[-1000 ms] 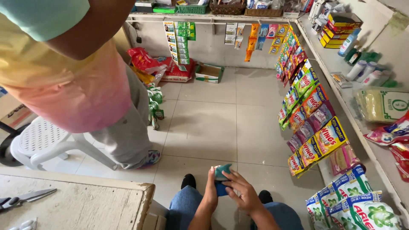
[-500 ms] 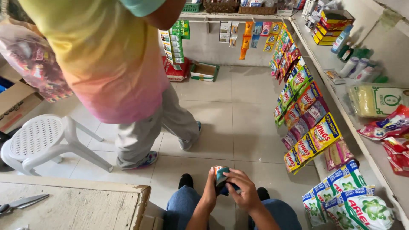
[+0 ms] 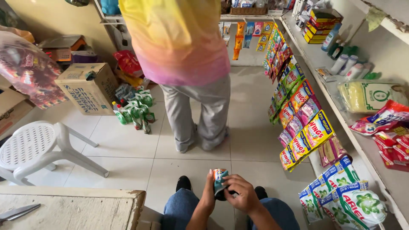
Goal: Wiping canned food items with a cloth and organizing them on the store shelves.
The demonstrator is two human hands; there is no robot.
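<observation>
I sit with my knees in blue jeans at the bottom of the view. Both hands meet over my lap around a small teal and white sachet (image 3: pixel 219 179) with an orange top. My left hand (image 3: pixel 208 192) grips its left side, thumb up along the edge. My right hand (image 3: pixel 239 194) curls over its right side with fingers bent on the packet. My black shoes show just beyond the hands on the tiled floor.
Another person in a yellow-pink shirt and grey trousers (image 3: pixel 196 106) stands right in front of me. A white plastic stool (image 3: pixel 34 147) and cardboard box (image 3: pixel 87 87) are left, green bottles (image 3: pixel 134 108) beside them. Hanging sachet strips (image 3: pixel 298 110) and a shelf (image 3: pixel 362 140) line the right. Scissors (image 3: pixel 19 211) lie on a worn table.
The standing person has walked from the left to directly ahead of me. My hands keep hold of the sachet, which now stands more upright.
</observation>
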